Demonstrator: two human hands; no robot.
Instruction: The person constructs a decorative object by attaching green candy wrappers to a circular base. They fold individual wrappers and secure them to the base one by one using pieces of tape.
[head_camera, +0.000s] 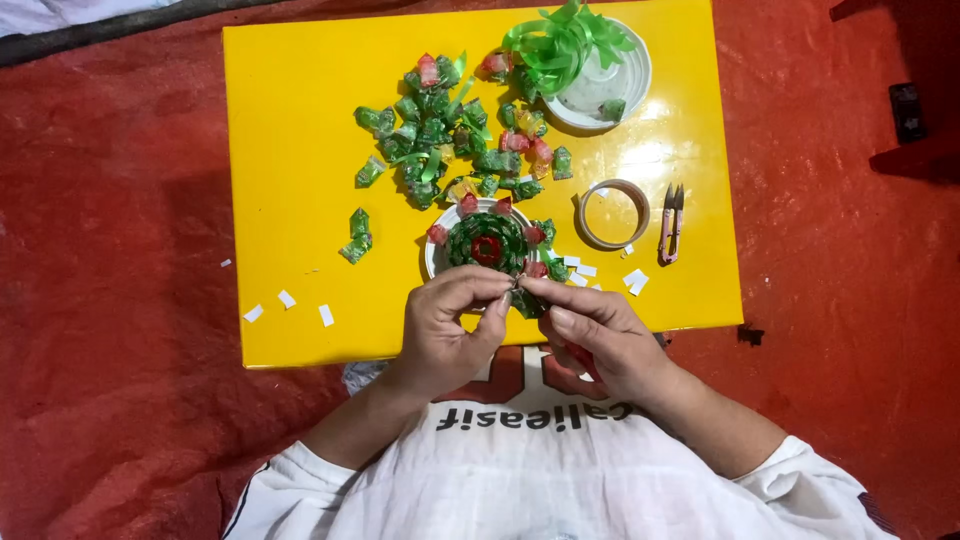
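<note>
Fingertips of the left hand and right hand meet, both pinching one small folded green wrapper piece at the table's near edge. This looks like preparing a piece for the rosette on the white disc just beyond; placing it calls for a free slot on the rim. Farther off lie the wrapper pile, tape ring, snips and ribbon-filled lid.

Both hands, left hand and right hand, pinch a folded green wrapper beside the wrapper rosette on the yellow bench.
</note>
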